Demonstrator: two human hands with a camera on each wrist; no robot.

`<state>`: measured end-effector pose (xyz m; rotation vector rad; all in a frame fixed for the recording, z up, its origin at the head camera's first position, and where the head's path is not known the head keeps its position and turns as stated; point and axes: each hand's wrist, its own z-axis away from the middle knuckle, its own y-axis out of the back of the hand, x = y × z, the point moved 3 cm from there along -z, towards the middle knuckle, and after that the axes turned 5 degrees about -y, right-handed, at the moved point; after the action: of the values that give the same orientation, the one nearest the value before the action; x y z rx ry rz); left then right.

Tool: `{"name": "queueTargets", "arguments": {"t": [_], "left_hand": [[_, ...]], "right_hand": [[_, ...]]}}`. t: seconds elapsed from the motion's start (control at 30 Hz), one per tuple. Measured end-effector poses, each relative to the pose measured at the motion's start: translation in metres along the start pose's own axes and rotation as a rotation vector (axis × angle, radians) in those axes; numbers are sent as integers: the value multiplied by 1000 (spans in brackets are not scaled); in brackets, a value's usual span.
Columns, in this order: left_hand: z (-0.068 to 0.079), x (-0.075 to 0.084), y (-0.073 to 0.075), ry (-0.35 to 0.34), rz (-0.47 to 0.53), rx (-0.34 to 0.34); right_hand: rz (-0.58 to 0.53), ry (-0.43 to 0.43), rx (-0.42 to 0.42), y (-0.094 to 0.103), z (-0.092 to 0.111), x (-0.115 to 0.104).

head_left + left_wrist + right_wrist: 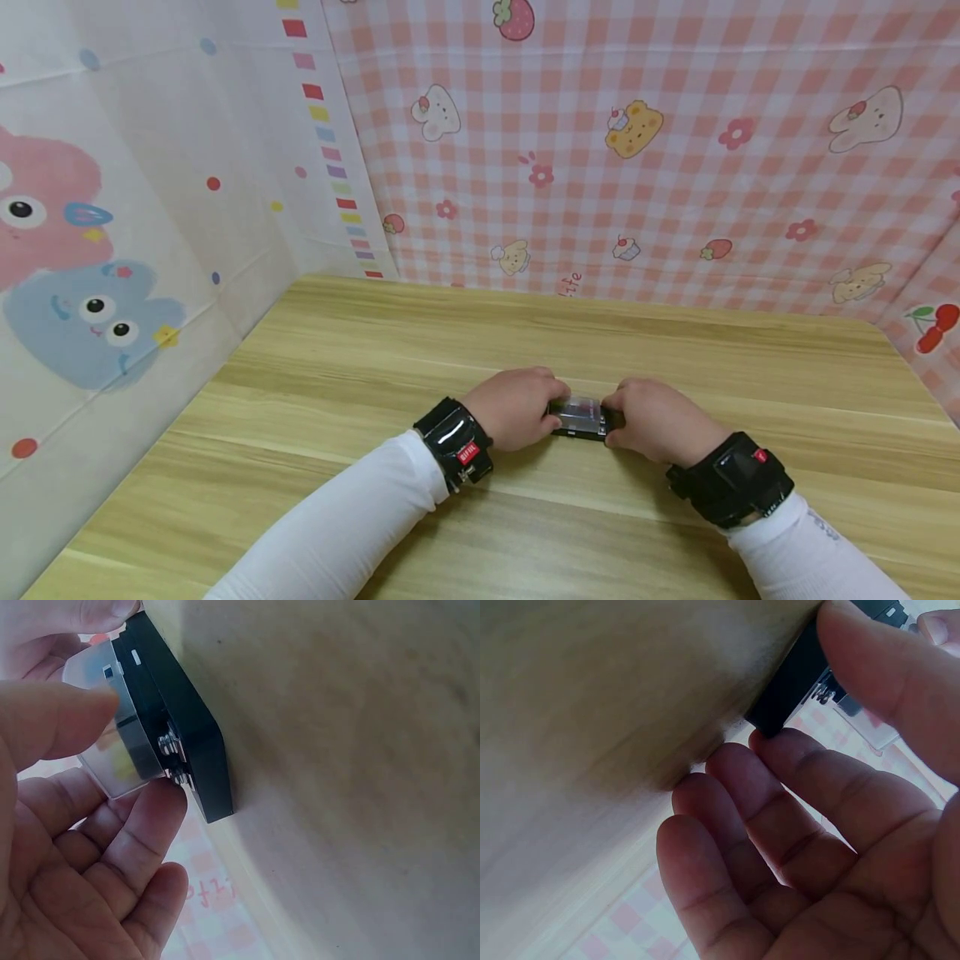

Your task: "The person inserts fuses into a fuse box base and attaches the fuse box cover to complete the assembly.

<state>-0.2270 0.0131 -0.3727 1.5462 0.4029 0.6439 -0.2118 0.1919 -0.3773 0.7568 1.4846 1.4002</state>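
Observation:
A small black electrical module with a clear plastic cover (579, 411) lies low over the wooden table, between both hands. My left hand (517, 410) grips its left end; in the left wrist view the thumb and fingers hold the clear cover (139, 754). Metal terminal screws (169, 742) show at one end of the black base (196, 731). From the other side, my right hand (660, 421) pinches the right end of the base. The right wrist view has that thumb and index finger on the black base (791, 686), with the other fingertips close over the table.
The light wooden table (315, 367) spreads around the hands. A pink checked cloth (675, 192) hangs behind it, and a white cloth with cartoon prints (247, 133) hangs at the left. Black camera straps (453, 442) wrap both wrists over white sleeves.

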Motion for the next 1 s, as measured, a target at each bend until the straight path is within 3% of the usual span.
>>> {"name": "queueTargets", "arguments": {"t": [0.6,1.0], "left_hand": [[-1,1,-3,-4,-72,6],[0,-2,-3,36,18,1]], "right_hand": [[6,5,-6,0,-1,0],[1,7,-4,0,0,-1]]}}
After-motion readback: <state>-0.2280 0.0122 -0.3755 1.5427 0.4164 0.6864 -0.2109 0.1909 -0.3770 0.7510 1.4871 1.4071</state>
